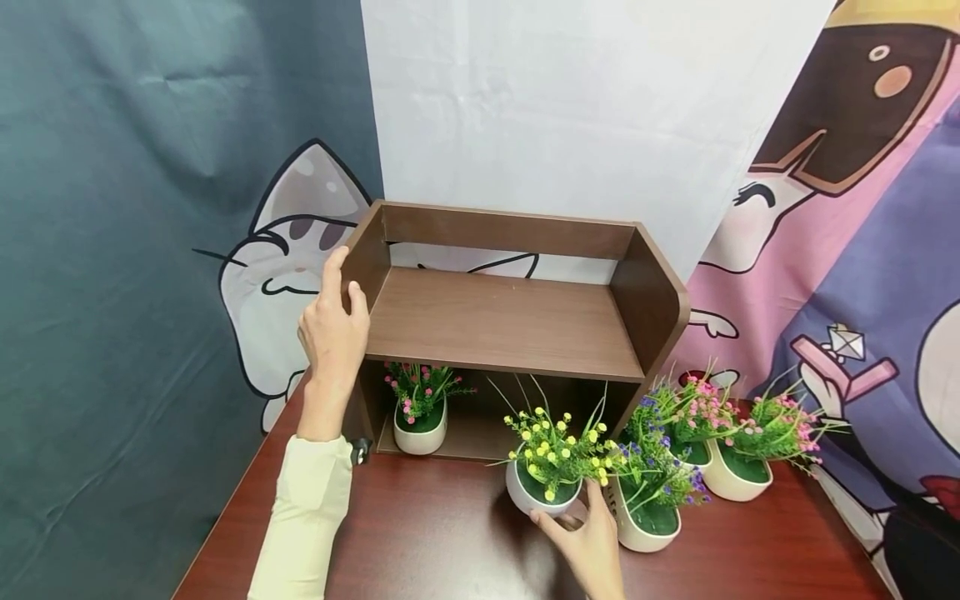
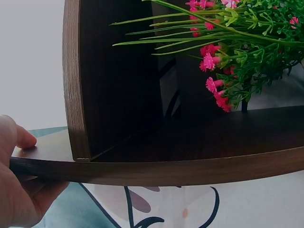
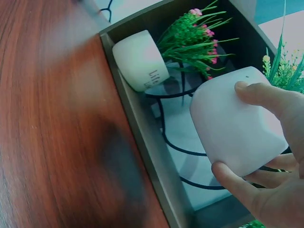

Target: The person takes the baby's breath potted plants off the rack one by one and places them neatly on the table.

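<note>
My left hand [image 1: 333, 329] grips the left side panel of a brown two-tier shelf [image 1: 502, 321]; the left wrist view shows thumb and fingers [image 2: 45, 197] on either face of the panel. With my right hand [image 1: 588, 537] I hold a white pot of yellow flowers [image 1: 551, 467] in front of the lower compartment. In the right wrist view its white wall [image 3: 237, 123] lies between thumb and fingers. A white pot with deep pink flowers [image 1: 420, 417] stands at the left in the lower compartment.
To the right of the shelf, a pot with blue-purple flowers [image 1: 648, 508] and two with pink flowers [image 1: 738, 471] stand on the reddish-brown table [image 1: 420, 533]. Cartoon-printed cloth [image 1: 757, 250] hangs behind and at the sides.
</note>
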{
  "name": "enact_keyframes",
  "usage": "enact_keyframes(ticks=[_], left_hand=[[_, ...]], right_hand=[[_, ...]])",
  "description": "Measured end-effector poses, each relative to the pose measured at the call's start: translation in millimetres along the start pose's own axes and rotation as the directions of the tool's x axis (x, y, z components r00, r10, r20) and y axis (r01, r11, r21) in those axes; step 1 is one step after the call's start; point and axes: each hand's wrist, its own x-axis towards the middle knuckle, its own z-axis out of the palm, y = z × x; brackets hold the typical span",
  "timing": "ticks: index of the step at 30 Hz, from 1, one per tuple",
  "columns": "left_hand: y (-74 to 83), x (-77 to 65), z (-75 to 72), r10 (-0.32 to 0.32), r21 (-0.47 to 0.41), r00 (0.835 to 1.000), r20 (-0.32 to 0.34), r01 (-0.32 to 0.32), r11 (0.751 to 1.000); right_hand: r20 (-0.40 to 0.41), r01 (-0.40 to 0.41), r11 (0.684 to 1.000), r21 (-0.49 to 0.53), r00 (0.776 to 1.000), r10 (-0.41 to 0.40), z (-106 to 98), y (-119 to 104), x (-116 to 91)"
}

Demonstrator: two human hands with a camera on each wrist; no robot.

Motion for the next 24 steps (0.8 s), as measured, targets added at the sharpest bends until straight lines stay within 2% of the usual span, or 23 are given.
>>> enact_keyframes(ticks=[5,12,14,20,24], left_hand=[[-0.7,0.4,0.4,0.007,0.005,1.000,-0.013,-0.007,1.000],[-1.3,-0.6,1.0,0.005,0.002,1.000,-0.003,-0.005,1.000],[-1.3,-1.2,0.9,-0.002,0.000,1.000,0.005,0.002,1.000],[-1.3,-1.2,0.3,-0.007,0.003,1.000,0.007,0.007,1.000],[-2.7,-0.3,0.3,-0.007,0.016,1.000,-0.005,0.007,1.000]], right_hand=[[-0.018,-0.002,0.999,-0.036,1.000,0.002,-12,-6,-5],[-0.055,0.029,0.996,0.087,0.998,-0.024,-21,-11,-12],[-0.068,0.032,0.996,0.080,0.997,-0.026,-24,-14,-15],[-0.080,-0.074,0.995,0.065,0.994,0.079,-39,-26,-21],[-0.094,-0.075,0.997,0.026,0.993,0.077,-51,-35,-23]])
